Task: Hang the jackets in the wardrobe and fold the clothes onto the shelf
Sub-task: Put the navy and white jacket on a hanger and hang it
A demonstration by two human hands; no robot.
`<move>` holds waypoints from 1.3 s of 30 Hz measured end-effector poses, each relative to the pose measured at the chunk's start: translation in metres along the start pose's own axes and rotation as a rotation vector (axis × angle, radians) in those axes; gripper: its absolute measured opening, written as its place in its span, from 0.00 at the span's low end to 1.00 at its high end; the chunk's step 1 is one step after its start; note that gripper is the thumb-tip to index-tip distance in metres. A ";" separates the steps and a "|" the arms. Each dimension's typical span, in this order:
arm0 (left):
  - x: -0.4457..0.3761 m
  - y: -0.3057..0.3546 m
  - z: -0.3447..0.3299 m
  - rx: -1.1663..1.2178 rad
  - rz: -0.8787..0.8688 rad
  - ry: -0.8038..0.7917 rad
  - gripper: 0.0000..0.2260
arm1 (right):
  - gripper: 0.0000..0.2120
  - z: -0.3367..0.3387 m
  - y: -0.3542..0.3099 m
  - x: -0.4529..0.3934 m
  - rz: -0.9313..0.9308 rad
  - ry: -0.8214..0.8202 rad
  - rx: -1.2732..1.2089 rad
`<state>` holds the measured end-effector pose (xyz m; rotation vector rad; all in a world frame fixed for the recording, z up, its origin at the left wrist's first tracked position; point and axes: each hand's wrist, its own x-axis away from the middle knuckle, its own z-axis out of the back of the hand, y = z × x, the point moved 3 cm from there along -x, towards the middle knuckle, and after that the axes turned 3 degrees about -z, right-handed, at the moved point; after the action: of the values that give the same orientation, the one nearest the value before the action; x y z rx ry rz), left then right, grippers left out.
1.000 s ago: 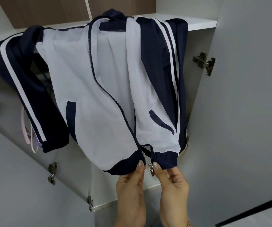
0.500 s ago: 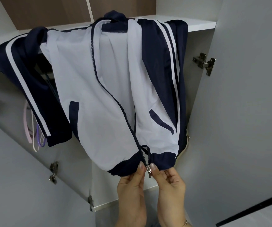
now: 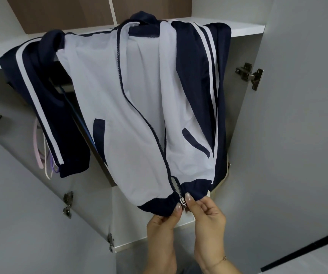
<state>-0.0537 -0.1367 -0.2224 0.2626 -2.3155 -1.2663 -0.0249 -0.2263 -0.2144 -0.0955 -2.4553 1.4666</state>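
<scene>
Jacket point(image 3: 139, 107) is hanging in the wardrobe point(image 3: 297, 135), zip running from 12 to 6 o'clock; left hand point(image 3: 162, 224) is pinching the hem; right hand point(image 3: 206, 212) is gripping the zip slider point(image 3: 182, 201), teeth lying at 12 o'clock.

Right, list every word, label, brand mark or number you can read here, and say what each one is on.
None can be read.
The navy and white jacket shows only stripes and pocket trim, no lettering or logo.
The zipper slider, between the left hand and right hand, is too small to show any marking.
The wardrobe door and hinges are plain.
</scene>
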 end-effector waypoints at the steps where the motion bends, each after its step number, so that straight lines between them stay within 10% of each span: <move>1: -0.001 0.000 0.004 -0.033 -0.005 0.002 0.13 | 0.18 0.001 0.003 0.000 -0.030 -0.037 0.044; 8: -0.010 0.008 0.027 -0.221 -0.076 -0.019 0.04 | 0.14 0.012 0.028 0.002 -0.401 -0.323 0.415; 19: -0.037 0.008 0.062 -0.883 -0.295 0.023 0.11 | 0.15 -0.034 -0.019 -0.025 -0.273 -0.365 0.384; 27: -0.061 0.037 0.094 -1.126 -0.097 -0.099 0.06 | 0.12 -0.113 -0.117 -0.079 -0.110 -0.609 0.482; 32: -0.058 0.106 0.051 -1.214 -0.645 0.080 0.17 | 0.13 -0.124 -0.121 -0.076 -0.137 -0.716 0.650; 39: -0.077 0.130 -0.032 -1.078 -0.792 -0.122 0.19 | 0.12 -0.137 -0.130 -0.081 -0.201 -0.658 0.526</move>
<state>0.0370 -0.0586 -0.1242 0.7416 -1.2724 -2.7299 0.1011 -0.1879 -0.0561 0.8321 -2.2942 2.2423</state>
